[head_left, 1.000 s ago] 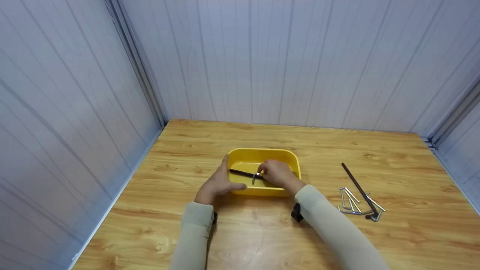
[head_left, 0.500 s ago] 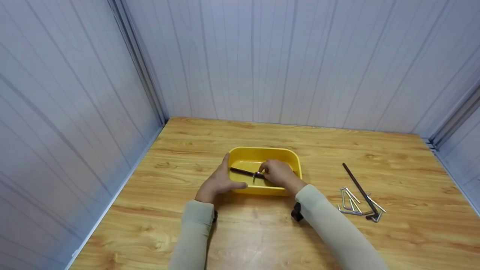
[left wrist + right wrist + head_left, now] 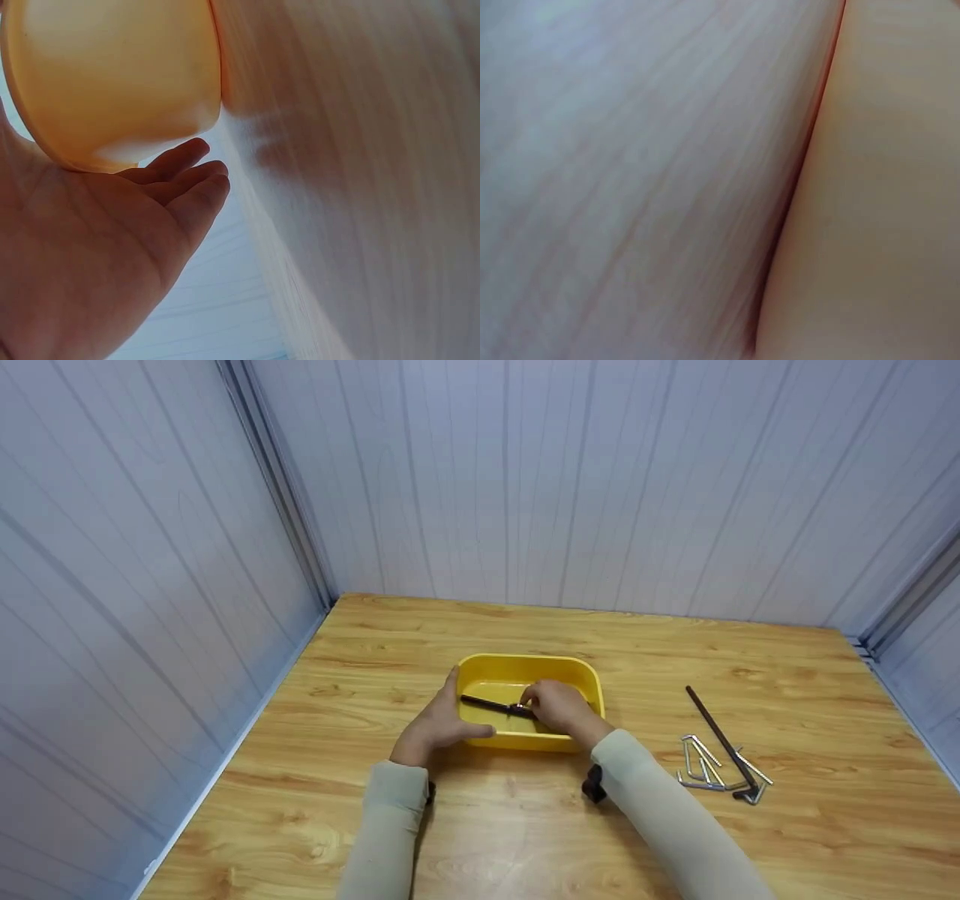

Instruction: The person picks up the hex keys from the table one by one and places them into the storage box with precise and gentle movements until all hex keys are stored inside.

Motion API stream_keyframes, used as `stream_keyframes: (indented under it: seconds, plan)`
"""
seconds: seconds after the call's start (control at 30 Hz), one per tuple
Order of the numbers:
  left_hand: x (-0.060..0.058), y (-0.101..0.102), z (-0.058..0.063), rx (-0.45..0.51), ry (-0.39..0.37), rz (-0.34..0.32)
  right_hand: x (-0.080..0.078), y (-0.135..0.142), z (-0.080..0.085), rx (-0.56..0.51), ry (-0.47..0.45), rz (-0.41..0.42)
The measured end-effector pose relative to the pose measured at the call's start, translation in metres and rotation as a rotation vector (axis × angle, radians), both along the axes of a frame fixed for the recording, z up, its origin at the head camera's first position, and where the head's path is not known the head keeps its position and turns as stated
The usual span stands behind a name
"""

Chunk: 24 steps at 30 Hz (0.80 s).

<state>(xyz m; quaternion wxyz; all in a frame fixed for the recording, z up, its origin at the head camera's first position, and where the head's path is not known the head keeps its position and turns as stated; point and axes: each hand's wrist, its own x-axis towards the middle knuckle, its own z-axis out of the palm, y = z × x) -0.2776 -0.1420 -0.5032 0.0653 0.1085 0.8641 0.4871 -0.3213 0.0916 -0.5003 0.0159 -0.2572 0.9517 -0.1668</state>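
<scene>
Since the earlier frame, what has moved is the small silver hook (image 3: 518, 706), whose hanging leg shows shorter now, as if tipped or lowered toward the tray floor; both hands look almost where they were. Starting at our left, the left hand (image 3: 438, 724) spreads wide round the end of the yellow tray (image 3: 517, 743), thumb along the near rim, fingers fairly straight, palm against the wall; it steadies without gripping, and we do well to keep that pressure light so the tray doesn't slide. Inside, a dark rod (image 3: 484, 703) slants from the left end until it runs under our right hand (image 3: 561, 708); those fingers are curled in and seem to pinch the hook just over the rod, though we cannot tell whether metal touches metal, and the right wrist view shows no fingertips. We judge this to be the setting down of the hook: best to lower it fully, then loosen, so it doesn't roll off the rod; outside, well to the right, silver hooks (image 3: 703, 784) lie loosely about a second dark rod (image 3: 712, 727) on the table (image 3: 495, 832).
</scene>
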Motion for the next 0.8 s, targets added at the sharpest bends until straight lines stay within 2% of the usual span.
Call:
stream_keyframes:
  seconds: [0.2, 0.37, 0.6, 0.8]
  plan:
    - [0.000, 0.000, 0.000, -0.012, 0.010, 0.008, 0.000, 0.000, 0.003, -0.029, -0.062, -0.052]
    - [-0.001, -0.001, 0.000, 0.005, 0.017, -0.008, 0.001, 0.001, 0.006, -0.075, -0.078, -0.080]
    - [0.001, 0.000, 0.000, -0.006, 0.007, 0.000, 0.007, 0.006, 0.012, -0.123, -0.095, -0.071]
    - [-0.001, 0.000, -0.001, 0.001, 0.022, -0.006, 0.011, 0.013, 0.024, -0.092, -0.095, -0.040]
